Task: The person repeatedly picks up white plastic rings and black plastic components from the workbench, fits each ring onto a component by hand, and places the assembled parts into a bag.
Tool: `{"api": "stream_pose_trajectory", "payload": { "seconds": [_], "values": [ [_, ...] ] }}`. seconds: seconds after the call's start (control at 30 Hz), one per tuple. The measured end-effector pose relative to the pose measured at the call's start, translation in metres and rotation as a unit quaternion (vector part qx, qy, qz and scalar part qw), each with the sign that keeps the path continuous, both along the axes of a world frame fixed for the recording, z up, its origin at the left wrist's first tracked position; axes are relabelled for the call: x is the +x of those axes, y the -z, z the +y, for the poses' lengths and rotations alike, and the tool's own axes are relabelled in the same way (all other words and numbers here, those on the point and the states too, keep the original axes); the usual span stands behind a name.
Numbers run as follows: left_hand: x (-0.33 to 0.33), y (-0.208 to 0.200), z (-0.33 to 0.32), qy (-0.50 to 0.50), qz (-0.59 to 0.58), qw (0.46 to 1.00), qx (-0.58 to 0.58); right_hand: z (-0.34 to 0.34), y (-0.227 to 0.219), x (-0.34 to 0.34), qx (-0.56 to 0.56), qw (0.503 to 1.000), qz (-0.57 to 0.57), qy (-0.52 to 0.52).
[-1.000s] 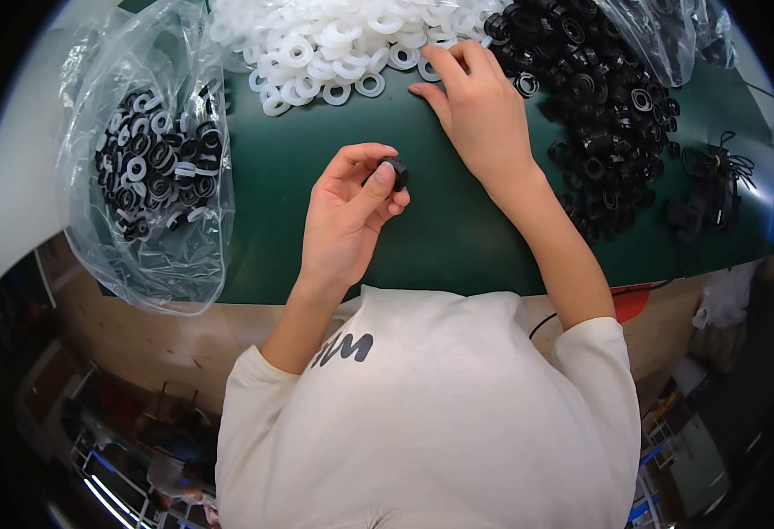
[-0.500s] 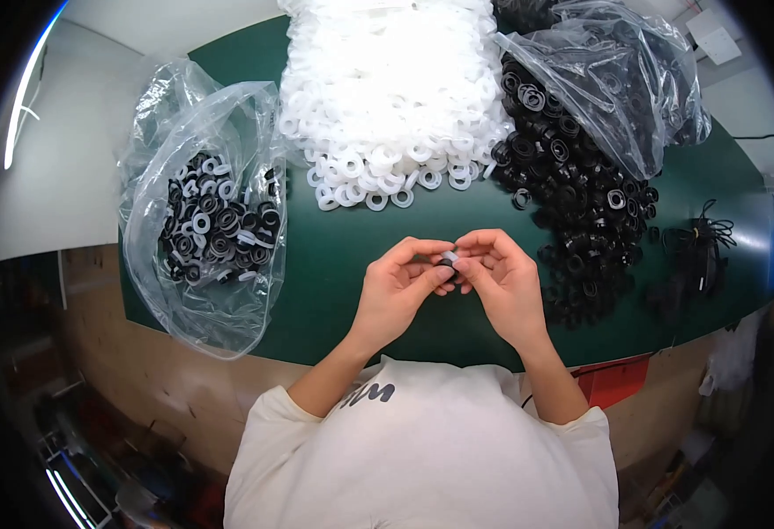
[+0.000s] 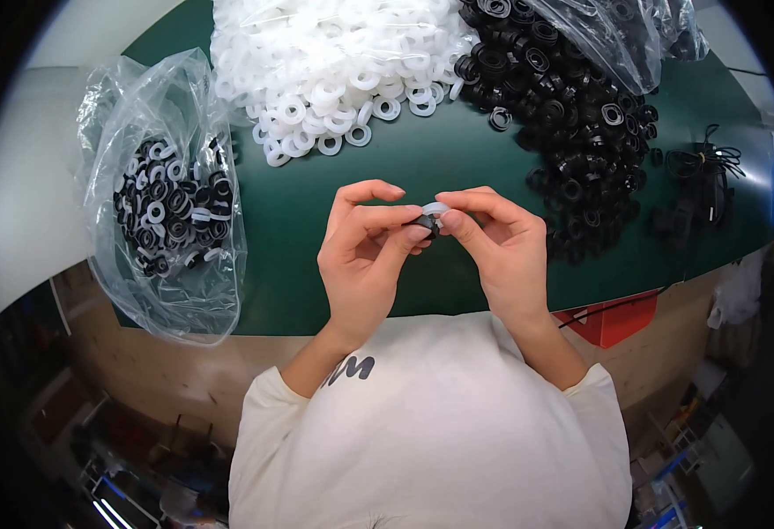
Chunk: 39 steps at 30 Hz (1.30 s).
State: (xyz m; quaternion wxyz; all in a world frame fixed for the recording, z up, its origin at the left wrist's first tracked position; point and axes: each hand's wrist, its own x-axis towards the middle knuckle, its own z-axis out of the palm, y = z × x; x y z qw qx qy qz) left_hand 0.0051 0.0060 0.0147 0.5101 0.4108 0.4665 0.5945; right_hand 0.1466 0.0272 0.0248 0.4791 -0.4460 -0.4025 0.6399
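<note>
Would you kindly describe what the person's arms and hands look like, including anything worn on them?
Both hands, the left hand and the right hand, are bare: no gloves, rings or watch show. The forearms are uncovered too. The cream-white sleeves of a sweatshirt are pushed up toward the elbows; the sweatshirt bears a dark printed marking on the front.

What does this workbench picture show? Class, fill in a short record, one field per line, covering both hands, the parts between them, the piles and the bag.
Left hand: pinches a small black ring at its fingertips
Right hand: presses a white ring against the black one
Surface: green mat on a wooden bench
White pile: loose white rings, far centre
Black pile: loose black rings, far right, partly under clear plastic
Bag: clear plastic bag at left, holding black-and-white ring pieces
Far right: black cable bundle
</note>
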Motion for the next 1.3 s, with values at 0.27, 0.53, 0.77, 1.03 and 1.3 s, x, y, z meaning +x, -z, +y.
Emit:
{"api": "stream_pose_trajectory", "payload": {
  "seconds": [0.27,0.53,0.77,1.03,1.3],
  "values": [
    [-0.002,0.002,-0.003,-0.015,0.017,1.0,-0.006,-0.008,-0.004,-0.005,-0.023,0.999,0.028,-0.002],
    [-0.003,-0.001,-0.003,-0.014,0.065,0.998,-0.001,-0.008,-0.007,-0.003,0.014,1.0,-0.006,-0.017],
    [0.002,-0.012,-0.001,-0.013,-0.026,0.997,-0.073,-0.014,-0.01,-0.011,0.056,0.998,-0.036,-0.01],
    [-0.002,-0.012,-0.009,0.017,-0.059,0.991,-0.119,-0.019,0.001,-0.019,0.035,0.999,0.024,0.01],
    [-0.134,0.002,-0.004,-0.327,0.279,0.903,-0.013,0.06,0.029,0.023,0.312,0.778,-0.543,0.051]
  ]
}}
